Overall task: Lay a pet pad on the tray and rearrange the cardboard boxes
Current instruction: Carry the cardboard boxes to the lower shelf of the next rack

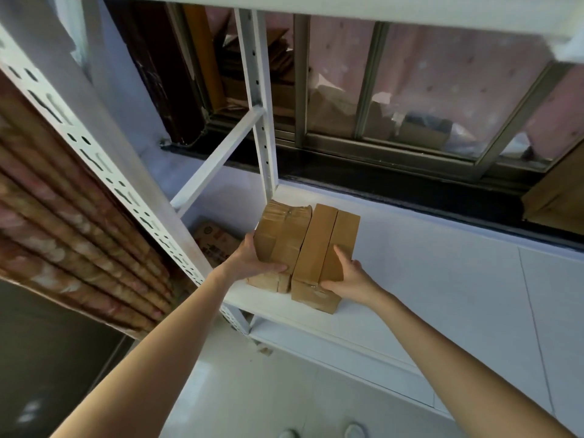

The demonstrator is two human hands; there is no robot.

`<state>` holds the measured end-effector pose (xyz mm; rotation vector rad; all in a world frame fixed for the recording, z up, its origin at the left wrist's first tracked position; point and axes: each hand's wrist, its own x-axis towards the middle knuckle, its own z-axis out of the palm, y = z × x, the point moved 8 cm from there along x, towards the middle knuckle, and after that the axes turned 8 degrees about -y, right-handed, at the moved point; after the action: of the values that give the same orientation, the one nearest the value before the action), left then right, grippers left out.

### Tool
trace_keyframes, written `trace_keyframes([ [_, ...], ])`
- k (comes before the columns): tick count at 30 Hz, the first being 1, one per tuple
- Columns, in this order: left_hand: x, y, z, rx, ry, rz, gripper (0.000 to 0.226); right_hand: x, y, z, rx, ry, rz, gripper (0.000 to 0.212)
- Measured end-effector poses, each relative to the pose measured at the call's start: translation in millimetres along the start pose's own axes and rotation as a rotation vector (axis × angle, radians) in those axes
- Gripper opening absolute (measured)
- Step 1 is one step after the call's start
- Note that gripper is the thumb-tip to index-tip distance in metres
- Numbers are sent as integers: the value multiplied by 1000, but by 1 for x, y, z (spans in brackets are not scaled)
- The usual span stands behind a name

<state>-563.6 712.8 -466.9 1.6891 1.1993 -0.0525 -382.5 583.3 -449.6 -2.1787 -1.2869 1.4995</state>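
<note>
Cardboard boxes, two of them, sit side by side and touching on the white shelf (316, 314), close to its front edge. Left hand (252, 260) grips the left box (278, 235) at its 7 o'clock corner, thumb laid across the near top, fingers wrapped round the outer side. Right hand (347, 276) clamps the right box (325, 245) at its 5 o'clock end, thumb on the front face, fingers pressed together along the top seam. At 12 o'clock behind them, a dark window frame (395, 153). At 9 o'clock, a white perforated upright (104, 165) and a printed carton (215, 245) lower down. No pet pad or tray in view.
</note>
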Motion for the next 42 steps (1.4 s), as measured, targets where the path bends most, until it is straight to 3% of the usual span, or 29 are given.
trace_keyframes([
  [4, 1, 2, -5, 343, 52, -49, 132, -2, -3, -3, -67, 23, 4, 93],
  [8, -10, 30, -6, 606, 154, 74, 127, -10, -8, -6, -148, 70, -27, 92],
  [14, -21, 71, -5, 662, 156, 122, 117, -37, -13, -29, -180, 156, -94, 91],
  [23, -51, 175, 35, 744, 210, 335, 105, -111, 15, -92, -184, 357, -141, 90],
  [31, -86, 289, 129, 728, 212, 498, 104, -206, 88, -167, -171, 489, -163, 91],
  [42, -137, 437, 326, 755, 111, 670, 105, -366, 270, -264, -159, 632, -80, 90],
])
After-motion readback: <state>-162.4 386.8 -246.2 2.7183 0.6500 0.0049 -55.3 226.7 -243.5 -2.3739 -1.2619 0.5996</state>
